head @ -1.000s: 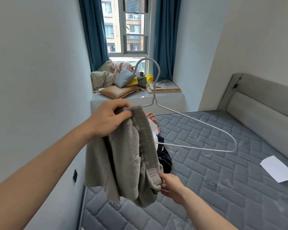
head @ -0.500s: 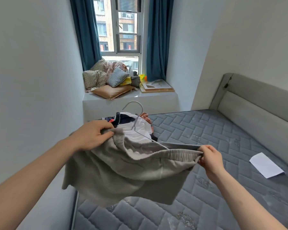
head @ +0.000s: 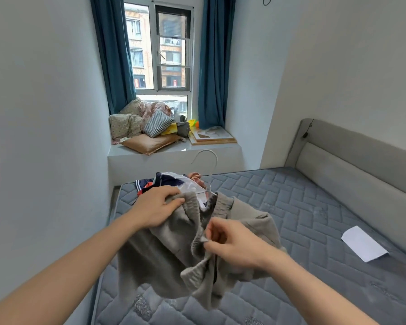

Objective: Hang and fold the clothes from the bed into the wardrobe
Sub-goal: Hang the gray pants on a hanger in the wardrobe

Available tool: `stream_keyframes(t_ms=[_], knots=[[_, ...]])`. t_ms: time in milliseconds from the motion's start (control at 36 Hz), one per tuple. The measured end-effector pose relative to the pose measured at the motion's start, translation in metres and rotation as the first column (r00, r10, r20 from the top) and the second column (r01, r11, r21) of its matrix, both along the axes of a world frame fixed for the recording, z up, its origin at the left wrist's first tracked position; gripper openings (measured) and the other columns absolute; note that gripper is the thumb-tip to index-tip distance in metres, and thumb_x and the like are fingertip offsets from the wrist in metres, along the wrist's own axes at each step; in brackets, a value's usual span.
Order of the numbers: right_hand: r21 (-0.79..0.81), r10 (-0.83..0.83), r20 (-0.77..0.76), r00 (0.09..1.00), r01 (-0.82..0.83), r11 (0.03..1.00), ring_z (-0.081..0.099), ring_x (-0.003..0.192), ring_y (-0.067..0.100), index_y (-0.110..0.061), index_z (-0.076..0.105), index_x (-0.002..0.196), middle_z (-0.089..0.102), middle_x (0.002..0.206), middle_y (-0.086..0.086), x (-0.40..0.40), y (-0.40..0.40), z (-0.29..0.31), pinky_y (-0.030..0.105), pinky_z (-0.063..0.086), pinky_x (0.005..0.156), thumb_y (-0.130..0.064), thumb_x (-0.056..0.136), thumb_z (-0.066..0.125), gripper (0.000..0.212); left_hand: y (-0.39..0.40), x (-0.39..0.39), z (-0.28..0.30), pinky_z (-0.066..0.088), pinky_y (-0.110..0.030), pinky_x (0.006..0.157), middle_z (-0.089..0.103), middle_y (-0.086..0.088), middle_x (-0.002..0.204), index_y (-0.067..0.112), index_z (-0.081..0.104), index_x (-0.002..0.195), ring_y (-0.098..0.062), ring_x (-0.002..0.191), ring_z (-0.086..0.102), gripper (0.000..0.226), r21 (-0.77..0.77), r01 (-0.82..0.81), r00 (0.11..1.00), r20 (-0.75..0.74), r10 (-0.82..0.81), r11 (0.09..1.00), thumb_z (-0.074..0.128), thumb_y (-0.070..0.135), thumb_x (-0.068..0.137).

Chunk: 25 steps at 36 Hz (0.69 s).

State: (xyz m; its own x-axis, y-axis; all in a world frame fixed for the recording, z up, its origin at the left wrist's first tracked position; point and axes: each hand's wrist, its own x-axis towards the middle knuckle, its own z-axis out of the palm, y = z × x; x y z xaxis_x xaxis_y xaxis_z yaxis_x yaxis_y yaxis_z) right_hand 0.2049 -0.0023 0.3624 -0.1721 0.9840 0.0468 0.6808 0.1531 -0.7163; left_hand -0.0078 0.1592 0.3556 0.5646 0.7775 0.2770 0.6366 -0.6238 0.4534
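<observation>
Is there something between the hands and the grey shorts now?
Nothing visible. The left hand already grips the shorts at the waistband, and the right hand pinches another part of that band. The hanger sits behind them.

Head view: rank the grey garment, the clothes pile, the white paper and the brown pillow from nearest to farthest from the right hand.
1. Grey garment: pinched by the right hand.
2. Clothes pile: on the mattress just beyond the hands.
3. White paper: on the mattress, to the right.
4. Brown pillow: on the window ledge, far left.
</observation>
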Motion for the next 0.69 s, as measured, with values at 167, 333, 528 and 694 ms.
stream_keyframes(t_ms=[167,333,528,694], knots=[[0.190,-0.197,-0.080,0.977,0.209,0.959,0.065,0.075,0.005,-0.028,0.067,0.084,0.070,0.082,-0.013,0.035,-0.018,-0.015,0.020,0.051,0.067,-0.020,0.084,0.072,0.009,-0.007,-0.008,0.002,0.052,-0.038,0.079,0.066,0.023,0.089,0.042,0.065,0.097,0.001,0.085,0.059,0.034,0.011,0.013,0.999,0.038,-0.014,1.000,0.043,0.066,0.088],[0.357,-0.453,0.032,0.891,0.413,0.838,0.054,0.109,0.002,-0.032,0.062,0.119,0.060,0.116,-0.021,0.081,-0.018,-0.014,0.024,0.043,0.095,-0.028,0.091,0.073,0.030,-0.011,-0.010,0.003,0.052,-0.037,0.080,0.068,0.022,0.088,0.039,0.066,0.095,0.001,0.085,0.060,0.026,-0.008,0.057,0.995,0.084,-0.056,0.998,0.049,0.058,0.091],[0.405,-0.498,0.166,0.851,0.401,0.822,0.051,0.112,0.011,-0.035,0.060,0.130,0.059,0.120,-0.016,0.090,-0.013,-0.022,0.039,0.041,0.098,-0.037,0.095,0.067,0.035,-0.013,0.000,0.004,0.052,-0.044,0.086,0.069,0.016,0.092,0.033,0.068,0.097,-0.003,0.087,0.062,0.026,-0.083,0.106,0.988,0.119,-0.096,0.991,0.053,0.053,0.093],[0.384,-0.466,0.189,0.865,0.371,0.845,0.059,0.095,0.008,-0.032,0.065,0.108,0.064,0.100,-0.017,0.099,-0.006,-0.021,0.028,0.044,0.081,-0.031,0.096,0.065,0.011,-0.018,0.014,0.006,0.051,-0.046,0.085,0.069,0.014,0.090,0.033,0.068,0.096,-0.005,0.087,0.062,0.029,-0.090,0.148,0.983,0.128,-0.135,0.985,0.051,0.056,0.092]])
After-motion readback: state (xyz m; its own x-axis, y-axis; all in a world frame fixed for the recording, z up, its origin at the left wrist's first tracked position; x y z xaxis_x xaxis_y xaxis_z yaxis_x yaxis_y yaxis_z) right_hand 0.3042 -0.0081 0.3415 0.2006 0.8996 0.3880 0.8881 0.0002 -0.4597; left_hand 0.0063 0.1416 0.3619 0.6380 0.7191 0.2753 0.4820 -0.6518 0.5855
